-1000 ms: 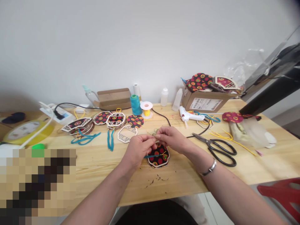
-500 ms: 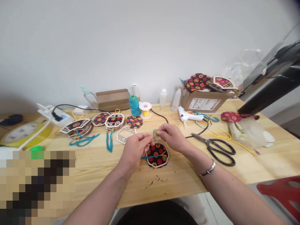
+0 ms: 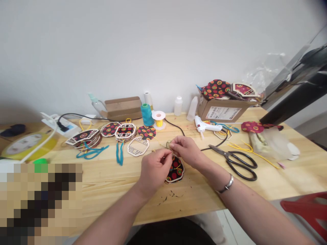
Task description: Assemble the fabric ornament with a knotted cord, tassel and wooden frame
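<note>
1. Background and surface: a plain pale wall [image 3: 153, 44] stands behind a light wooden tabletop [image 3: 109, 190].
2. Patterned ornament [image 3: 175, 173]: it lies on the tabletop near the front edge, its dark, red-dotted face bordered by a pale rim; the hands partly cover its upper and left parts.
3. Right hand [image 3: 186, 149]: thumb and fingers are pinched on a thin greenish cord [image 3: 168, 144], just above the ornament.
4. Left hand [image 3: 155, 166]: the fingers are curled with the tips closed together, over the ornament's upper left; whatever lies between them is hidden.
5. Left of the hands: an open lattice frame [image 3: 131, 149] lies flat, near a stack of framed ornaments [image 3: 125, 131] with a teal tassel [image 3: 119, 153].
6. Behind the hands: a teal thread cone [image 3: 147, 115] stands beside a spool of yellow cord [image 3: 158, 122].
7. Right of the hands: black-handled scissors [image 3: 227, 154] lie slightly open; a white glue gun [image 3: 208, 127] rests in front of a cardboard box [image 3: 221, 111] holding more patterned pieces [image 3: 216, 89].
</note>
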A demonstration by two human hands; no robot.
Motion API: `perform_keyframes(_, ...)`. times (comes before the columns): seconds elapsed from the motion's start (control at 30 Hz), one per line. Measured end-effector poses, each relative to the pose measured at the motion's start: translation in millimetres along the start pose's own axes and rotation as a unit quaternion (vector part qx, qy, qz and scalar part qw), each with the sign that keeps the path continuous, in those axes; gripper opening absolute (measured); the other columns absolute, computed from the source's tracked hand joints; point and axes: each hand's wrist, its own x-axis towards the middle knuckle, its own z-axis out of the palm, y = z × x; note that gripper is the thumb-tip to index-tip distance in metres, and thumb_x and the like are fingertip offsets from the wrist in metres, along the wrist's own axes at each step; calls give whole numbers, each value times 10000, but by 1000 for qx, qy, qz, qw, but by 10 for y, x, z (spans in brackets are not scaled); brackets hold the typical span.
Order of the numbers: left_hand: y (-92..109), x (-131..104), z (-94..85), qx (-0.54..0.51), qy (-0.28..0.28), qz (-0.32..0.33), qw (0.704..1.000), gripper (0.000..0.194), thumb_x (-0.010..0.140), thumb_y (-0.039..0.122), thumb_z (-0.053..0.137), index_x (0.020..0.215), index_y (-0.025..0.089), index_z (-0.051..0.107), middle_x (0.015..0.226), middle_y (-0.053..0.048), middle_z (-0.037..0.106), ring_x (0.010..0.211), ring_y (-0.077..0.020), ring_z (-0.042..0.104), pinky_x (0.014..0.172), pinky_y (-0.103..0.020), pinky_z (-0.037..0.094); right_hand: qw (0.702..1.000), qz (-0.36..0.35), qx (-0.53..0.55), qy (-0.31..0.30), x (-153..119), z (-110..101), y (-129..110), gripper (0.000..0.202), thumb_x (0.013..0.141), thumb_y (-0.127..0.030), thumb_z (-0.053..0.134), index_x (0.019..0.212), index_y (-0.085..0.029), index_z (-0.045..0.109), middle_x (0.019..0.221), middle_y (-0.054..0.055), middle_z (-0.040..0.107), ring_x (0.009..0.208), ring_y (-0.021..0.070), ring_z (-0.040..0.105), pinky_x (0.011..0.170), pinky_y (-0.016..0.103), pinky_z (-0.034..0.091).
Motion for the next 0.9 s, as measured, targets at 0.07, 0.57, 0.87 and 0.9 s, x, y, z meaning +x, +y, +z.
perform_keyframes(0.07, -30, -15, 16, 63, 15, 58, 996, 140, 787, 147, 550, 739, 163, 680, 592, 10, 658, 495, -93, 553, 513, -205, 403, 999, 3, 34, -12, -5, 6, 1, 142, 732, -269, 550, 629, -176, 519, 470, -61, 453, 469, 84, 392, 487, 226, 317)
perform_keyframes(0.57, -79, -26, 21, 125, 49, 120, 984, 85, 811, 164, 557, 822, 169, 640, 646, 6, 659, 498, -103, 546, 513, -230, 405, 991, 32, 130, -28, -34, 67, 12, 200, 697, -350, 586, 657, -177, 495, 485, -71, 434, 451, 66, 358, 441, 210, 269)
perform_keyframes(0.87, -79, 79, -73, -17, -17, 47, 999, 334, 892, 174, 440, 1216, 177, 520, 1166, -94, 628, 1066, -183, 583, 926, -352, 453, 976, 51, 123, -170, -62, -169, -103, 247, 707, -350, 631, 638, -163, 485, 489, -85, 390, 452, 43, 317, 441, 202, 220)
perform_keyframes(0.9, -76, 78, -67, -22, -31, 50, 998, 323, 896, 175, 436, 1207, 175, 524, 1135, -93, 641, 1028, -176, 601, 905, -343, 467, 975, 56, 119, -181, -62, -176, -100, 257, 714, -357, 631, 635, -161, 484, 492, -83, 395, 455, 43, 323, 444, 203, 224)
